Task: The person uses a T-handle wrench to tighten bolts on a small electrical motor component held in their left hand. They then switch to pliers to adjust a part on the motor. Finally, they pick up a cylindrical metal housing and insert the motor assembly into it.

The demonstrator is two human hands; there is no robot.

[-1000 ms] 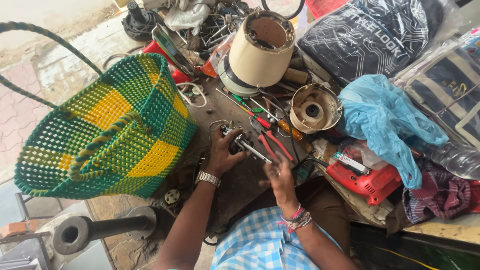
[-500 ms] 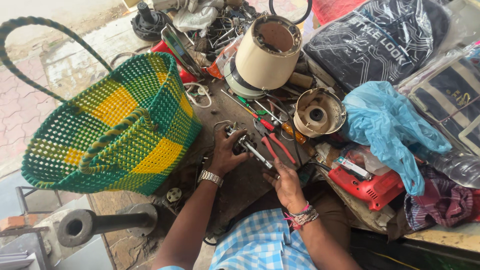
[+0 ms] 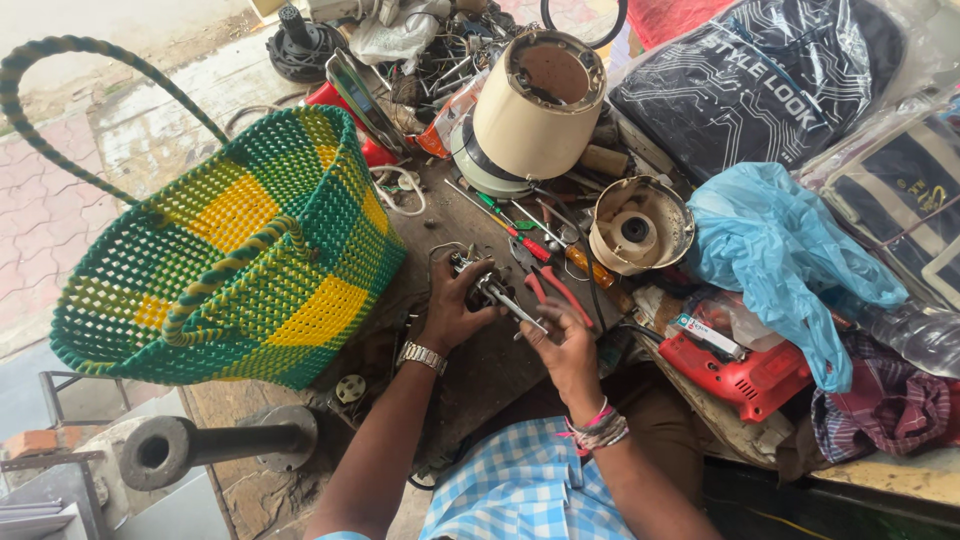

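Gripping small metal motor part [image 3: 478, 285], hands [image 3: 455, 305].

One woven basket [image 3: 230, 255] in green and yellow. One cream mixer jar base [image 3: 535, 110], one round cream housing [image 3: 640, 225]. One red power drill [image 3: 745, 370]. One blue plastic bag [image 3: 770, 250]. One pair of red-handled pliers [image 3: 550, 285]. Two screwdrivers [image 3: 505, 225]. One metal pipe [image 3: 215, 445]. Two hands: left hand [image 3: 455, 305], right hand [image 3: 565, 345].
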